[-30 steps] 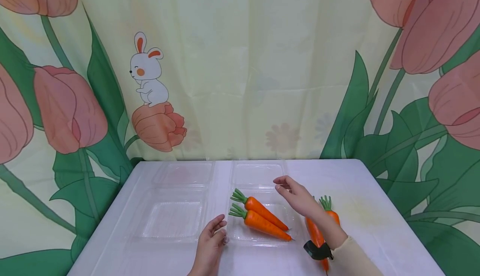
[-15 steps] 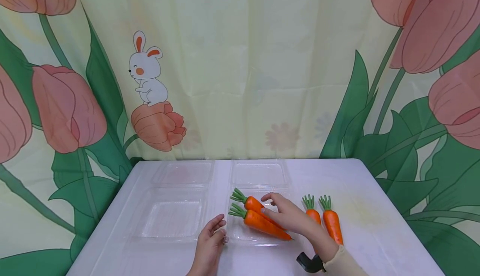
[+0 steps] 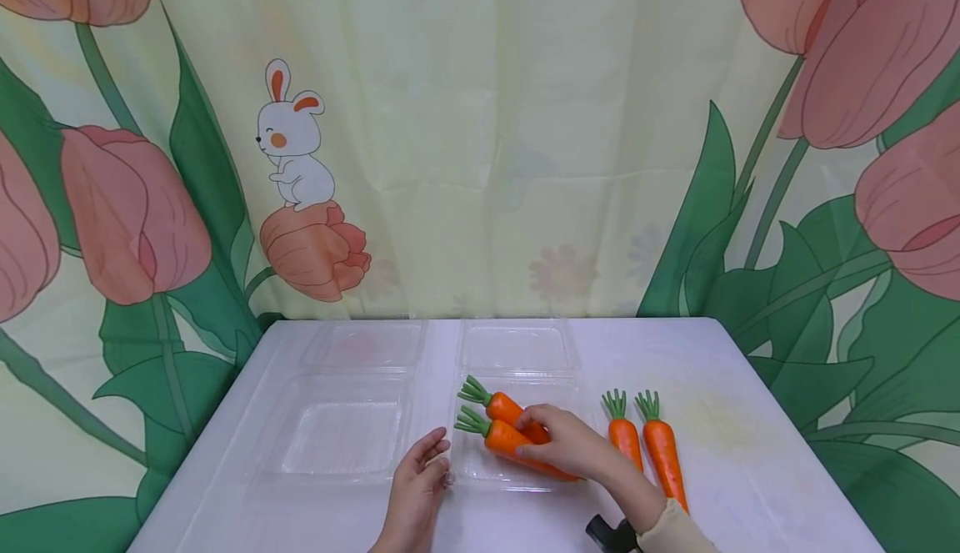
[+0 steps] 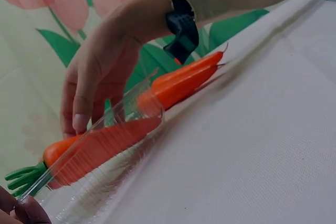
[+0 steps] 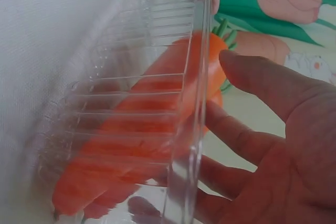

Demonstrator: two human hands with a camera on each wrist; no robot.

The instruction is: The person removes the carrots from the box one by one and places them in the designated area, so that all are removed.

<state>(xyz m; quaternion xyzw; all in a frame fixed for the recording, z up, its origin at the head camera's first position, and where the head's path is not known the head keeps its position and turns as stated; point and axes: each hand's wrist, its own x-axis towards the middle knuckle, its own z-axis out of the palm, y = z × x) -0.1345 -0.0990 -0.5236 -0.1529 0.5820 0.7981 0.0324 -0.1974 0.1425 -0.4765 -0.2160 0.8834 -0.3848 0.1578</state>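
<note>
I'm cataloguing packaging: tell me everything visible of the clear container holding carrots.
The clear container looks like thin, glossy plastic, with ribbed walls, a narrow rim and a lid laid open behind. It sits upright on the white tabletop, two carrots slantwise inside. The left hand appears to pinch its left rim; the right hand reaches over it.

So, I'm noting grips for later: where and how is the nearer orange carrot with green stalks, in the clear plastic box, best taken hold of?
I'd pinch that carrot across its thick end, just below the green stalks, from above the open box: it slants, that end higher, its tapered tip low inside the wall.
</note>
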